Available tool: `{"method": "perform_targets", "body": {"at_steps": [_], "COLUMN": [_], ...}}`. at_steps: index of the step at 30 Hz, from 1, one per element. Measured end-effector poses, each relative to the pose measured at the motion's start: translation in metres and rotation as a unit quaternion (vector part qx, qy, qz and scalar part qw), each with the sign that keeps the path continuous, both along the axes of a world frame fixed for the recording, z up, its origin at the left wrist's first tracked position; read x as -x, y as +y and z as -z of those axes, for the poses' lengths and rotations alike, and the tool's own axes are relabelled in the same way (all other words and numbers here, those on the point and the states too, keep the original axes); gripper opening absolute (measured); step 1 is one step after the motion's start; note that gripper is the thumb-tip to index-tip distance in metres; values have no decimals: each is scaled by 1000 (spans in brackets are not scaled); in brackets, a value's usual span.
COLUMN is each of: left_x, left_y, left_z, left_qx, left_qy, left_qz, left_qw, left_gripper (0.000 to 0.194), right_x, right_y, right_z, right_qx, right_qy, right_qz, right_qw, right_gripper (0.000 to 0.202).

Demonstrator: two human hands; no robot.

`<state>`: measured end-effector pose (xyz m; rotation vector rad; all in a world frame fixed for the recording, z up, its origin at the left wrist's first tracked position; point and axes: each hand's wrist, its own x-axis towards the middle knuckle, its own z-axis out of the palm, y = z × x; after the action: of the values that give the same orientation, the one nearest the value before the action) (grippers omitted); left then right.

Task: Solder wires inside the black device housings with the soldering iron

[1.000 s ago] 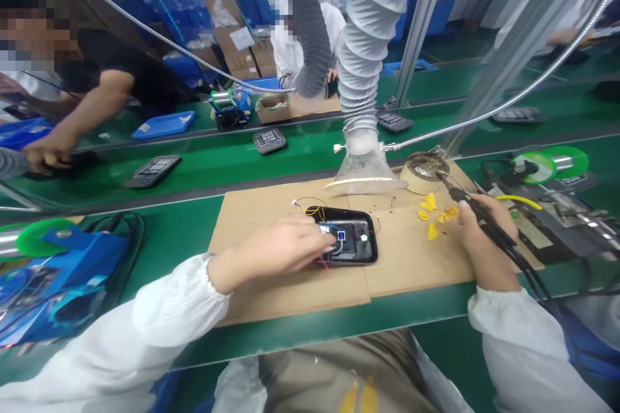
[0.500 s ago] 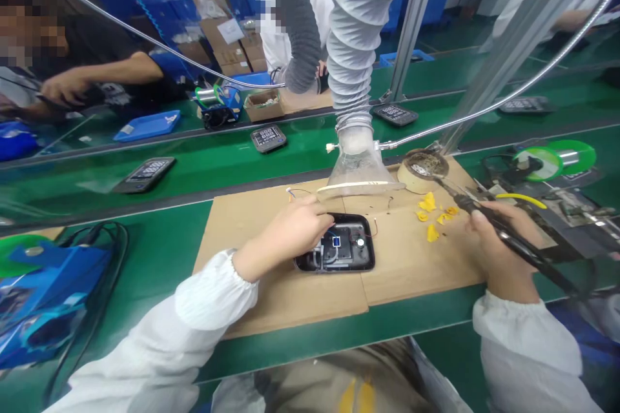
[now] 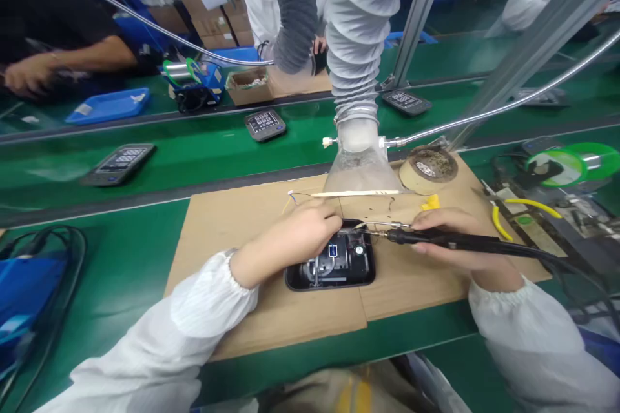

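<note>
A black plastic device housing (image 3: 339, 281) lies open side up on cardboard (image 3: 227, 232), its inner parts and wiring showing. My left hand (image 3: 305, 229) reaches over the housing's upper left edge with its fingers pinched together; whatever is between the fingertips is hidden. In my right hand (image 3: 450, 222) is a black soldering iron (image 3: 404, 235), with a thin metal tube running along it. Its tip points left, over the upper part of the housing, close to my left fingertips. Beyond my left hand, a thin wire end with a small connector (image 3: 290, 195) rests on the cardboard.
A fume extraction hood (image 3: 361, 171) hangs just behind the housing. Right of it stand a round pot of metal shavings (image 3: 431, 171) and yellow scraps (image 3: 430, 202). Yellow-handled pliers (image 3: 533, 205) and a green solder reel (image 3: 562, 164) lie farther right. Several display devices (image 3: 265, 124) sit on the green belt.
My right hand has brought the soldering iron left from beside the yellow scraps to the housing. My left hand stays at the housing's upper edge. The camera view has shifted slightly.
</note>
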<state>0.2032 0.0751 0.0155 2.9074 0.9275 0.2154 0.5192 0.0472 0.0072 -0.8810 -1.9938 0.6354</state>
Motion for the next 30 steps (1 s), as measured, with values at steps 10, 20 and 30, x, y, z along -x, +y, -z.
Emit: {"method": "perform_targets", "body": {"at_steps": [10, 20, 30], "left_x": [1, 1, 1], "left_y": [0, -1, -1], "left_z": [3, 3, 3], "left_qx": [44, 44, 48], "left_qy": [-22, -26, -30], "left_qz": [1, 2, 2], "left_qw": [999, 999, 998], "left_gripper": [20, 21, 21], "right_x": [8, 12, 13], "right_y": [14, 11, 16], "right_z": [14, 13, 15], "right_qx": [31, 45, 38], "right_qy": [-4, -11, -2], "right_qz": [-102, -98, -114], "right_qw": [994, 994, 993], "right_gripper": [35, 31, 26]}}
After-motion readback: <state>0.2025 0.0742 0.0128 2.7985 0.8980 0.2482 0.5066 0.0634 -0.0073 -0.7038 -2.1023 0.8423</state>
